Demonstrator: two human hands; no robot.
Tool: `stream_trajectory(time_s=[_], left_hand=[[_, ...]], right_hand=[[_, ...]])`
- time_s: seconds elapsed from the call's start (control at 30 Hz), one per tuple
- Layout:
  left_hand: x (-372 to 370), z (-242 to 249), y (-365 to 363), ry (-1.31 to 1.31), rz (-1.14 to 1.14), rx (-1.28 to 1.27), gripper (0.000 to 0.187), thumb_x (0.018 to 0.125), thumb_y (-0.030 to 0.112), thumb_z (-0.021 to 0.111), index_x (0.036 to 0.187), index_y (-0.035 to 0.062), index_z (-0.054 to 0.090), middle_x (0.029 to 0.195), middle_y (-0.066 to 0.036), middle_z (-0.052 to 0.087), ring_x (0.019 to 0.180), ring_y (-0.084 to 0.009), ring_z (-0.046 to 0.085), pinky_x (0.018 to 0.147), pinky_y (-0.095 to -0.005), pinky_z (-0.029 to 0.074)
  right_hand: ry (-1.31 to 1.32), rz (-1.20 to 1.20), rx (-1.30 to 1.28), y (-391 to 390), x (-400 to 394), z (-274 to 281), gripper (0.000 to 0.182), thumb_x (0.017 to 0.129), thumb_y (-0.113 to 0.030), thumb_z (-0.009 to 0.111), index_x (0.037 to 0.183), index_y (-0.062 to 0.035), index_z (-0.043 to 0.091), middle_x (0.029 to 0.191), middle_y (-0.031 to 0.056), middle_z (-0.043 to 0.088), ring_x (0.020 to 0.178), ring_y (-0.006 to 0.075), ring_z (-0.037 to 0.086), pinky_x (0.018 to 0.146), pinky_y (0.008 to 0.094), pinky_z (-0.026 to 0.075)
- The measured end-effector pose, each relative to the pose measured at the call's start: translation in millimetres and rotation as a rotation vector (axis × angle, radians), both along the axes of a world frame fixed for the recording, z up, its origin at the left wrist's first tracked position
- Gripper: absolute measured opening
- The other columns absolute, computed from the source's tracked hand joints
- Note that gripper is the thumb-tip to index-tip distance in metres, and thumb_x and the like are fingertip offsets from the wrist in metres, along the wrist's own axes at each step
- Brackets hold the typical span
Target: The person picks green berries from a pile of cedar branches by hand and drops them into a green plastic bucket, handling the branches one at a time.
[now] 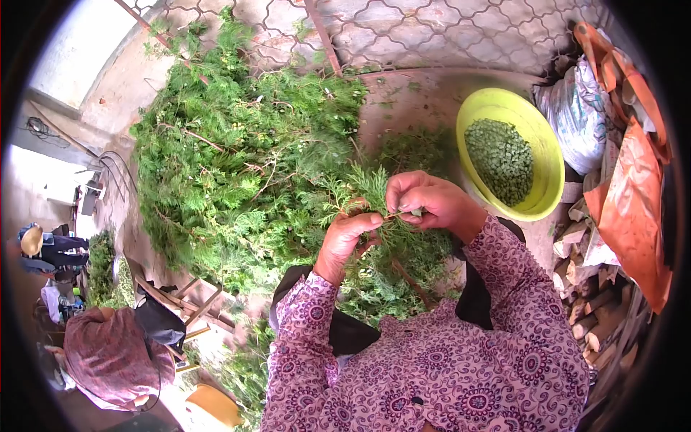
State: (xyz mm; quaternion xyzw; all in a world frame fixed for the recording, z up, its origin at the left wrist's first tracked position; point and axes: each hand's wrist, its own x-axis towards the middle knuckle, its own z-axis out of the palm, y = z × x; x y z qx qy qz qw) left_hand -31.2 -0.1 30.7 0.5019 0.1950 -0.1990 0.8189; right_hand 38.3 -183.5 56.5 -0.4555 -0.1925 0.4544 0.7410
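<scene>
A leafy green conifer sprig [367,186] is held up between my two hands, above my lap. My left hand [348,234] is closed on its stem, thumb on top. Close beside it, my right hand [432,204] pinches at the sprig with thumb and fingers; a small green bit shows at its fingertips. Beyond my hands spreads a large heap of cut green branches [237,151]. To the right of my right hand stands a yellow-green basin [551,173] holding many small green cones [500,158].
A white sack [572,115] and an orange sheet [633,216] lie at the right, above stacked firewood [601,317]. A wire mesh [432,36] borders the back. At lower left another person [108,353] sits near an orange basin [214,405].
</scene>
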Motion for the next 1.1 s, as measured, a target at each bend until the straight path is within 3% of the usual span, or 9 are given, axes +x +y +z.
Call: stream_trajectory(time_s=[0.2, 0.37, 0.63, 0.77, 0.83, 0.87, 0.93, 0.97, 1.1], left_hand=[[6.4, -20.6, 33.8, -0.187, 0.286, -0.315, 0.03, 0.068, 0.02, 0.055, 0.086, -0.0046, 0.058, 0.073, -0.017, 0.061, 0.046, -0.0198, 0.047, 0.043, -0.0305, 0.037], [9.4, -49.8, 38.4, -0.107, 0.22, -0.709, 0.028, 0.071, 0.02, 0.053, 0.087, -0.0029, 0.057, 0.067, -0.013, 0.057, 0.046, -0.0209, 0.044, 0.044, -0.0313, 0.036], [26.1, -35.6, 29.2, -0.304, 0.159, -0.846, 0.014, 0.077, 0.017, 0.051, 0.069, 0.0066, 0.047, 0.057, 0.0, 0.039, 0.053, -0.0139, 0.038, 0.046, -0.0285, 0.033], [29.1, -31.0, 31.3, -0.175, 0.319, -0.81, 0.022, 0.08, 0.018, 0.051, 0.063, 0.0087, 0.042, 0.055, 0.002, 0.035, 0.051, -0.012, 0.033, 0.044, -0.0265, 0.029], [30.5, -24.8, 30.3, -0.148, 0.389, -0.697, 0.022, 0.078, 0.018, 0.054, 0.062, 0.0106, 0.041, 0.055, 0.003, 0.033, 0.05, -0.0119, 0.031, 0.043, -0.0258, 0.027], [31.1, -23.8, 29.9, -0.114, 0.448, -0.616, 0.023, 0.077, 0.018, 0.055, 0.061, 0.0113, 0.041, 0.055, 0.003, 0.033, 0.049, -0.0119, 0.03, 0.042, -0.0258, 0.026], [35.7, -30.5, 31.5, -0.081, 0.462, -0.656, 0.025, 0.076, 0.018, 0.056, 0.06, 0.0118, 0.039, 0.054, 0.002, 0.032, 0.049, -0.012, 0.03, 0.042, -0.0259, 0.025], [36.7, -32.5, 30.1, -0.07, 0.466, -0.603, 0.02, 0.077, 0.018, 0.056, 0.066, 0.0124, 0.04, 0.056, 0.002, 0.033, 0.05, -0.0117, 0.031, 0.042, -0.0253, 0.025], [37.3, -32.1, 12.5, -0.053, 0.528, -0.393, 0.016, 0.079, 0.016, 0.054, 0.075, 0.0114, 0.04, 0.058, 0.0, 0.034, 0.049, -0.0112, 0.032, 0.042, -0.0248, 0.027]], right_hand=[[0.344, -0.278, 0.525, -58.7, 33.4, -1.0, 0.015, 0.088, -0.014, 0.039, 0.086, -0.0042, 0.05, 0.057, 0.0015, 0.043, 0.036, 0.0051, 0.033, 0.03, 0.0198, 0.027], [0.481, -0.289, 0.336, -45.9, 35.9, -11.0, 0.022, 0.093, -0.024, 0.039, 0.088, -0.0059, 0.05, 0.082, 0.0052, 0.044, 0.056, 0.0035, 0.039, 0.039, 0.013, 0.033], [0.297, -0.403, 0.206, -52.0, 48.2, -19.2, 0.009, 0.085, -0.015, 0.053, 0.085, -0.0061, 0.056, 0.076, 0.0047, 0.054, 0.052, 0.0043, 0.042, 0.037, 0.0145, 0.029], [-0.528, -1.129, -0.306, -87.4, 70.5, -12.2, 0.011, 0.084, -0.019, 0.056, 0.085, -0.008, 0.058, 0.071, -0.0001, 0.057, 0.051, 0.0044, 0.045, 0.046, 0.0172, 0.035], [-1.197, -1.405, -1.169, -126.6, 93.2, -26.3, 0.03, 0.08, -0.032, 0.058, 0.099, -0.0085, 0.06, 0.088, 0.0107, 0.063, 0.073, 0.0216, 0.06, 0.063, 0.0328, 0.047], [-1.203, -1.401, -1.171, -128.1, 90.3, -28.0, 0.03, 0.08, -0.032, 0.058, 0.099, -0.0085, 0.06, 0.088, 0.0107, 0.063, 0.073, 0.0216, 0.06, 0.063, 0.0328, 0.047], [-1.43, -1.295, -1.999, -129.0, 86.8, -38.0, 0.04, 0.076, -0.037, 0.061, 0.104, -0.0093, 0.06, 0.098, 0.0161, 0.061, 0.086, 0.0287, 0.059, 0.073, 0.039, 0.046], [-1.537, -1.202, -1.719, -138.8, 94.9, -50.0, 0.043, 0.074, -0.037, 0.063, 0.106, -0.0095, 0.059, 0.097, 0.014, 0.06, 0.084, 0.0245, 0.059, 0.073, 0.0348, 0.046], [-0.783, -0.606, -0.559, -28.4, 24.8, -3.4, 0.033, 0.072, -0.025, 0.067, 0.092, -0.0006, 0.059, 0.085, 0.0069, 0.059, 0.078, 0.0121, 0.055, 0.07, 0.0266, 0.046]])
